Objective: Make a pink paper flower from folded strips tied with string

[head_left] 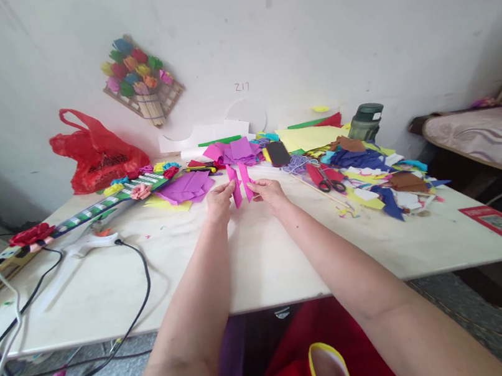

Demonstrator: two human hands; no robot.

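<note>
Both arms reach out over the white table. My left hand (221,201) is closed, pinching a bright pink paper strip (234,188) that stands nearly upright. In my right hand (268,193), also closed, is a second pink paper strip (245,181), held beside the first with a narrow gap between them. Just beyond the strips lies a heap of purple-pink paper pieces (238,151). More purple paper sheets (189,187) lie left of my left hand, over a yellow sheet. A black phone (278,153) rests past my right hand.
Scissors (331,185) and a mixed pile of paper scraps (371,173) lie at right, near a green bottle (366,122). At left are a glue gun (84,244) with its black cord, a red plastic bag (97,151) and a flower-trimmed green strip (107,204).
</note>
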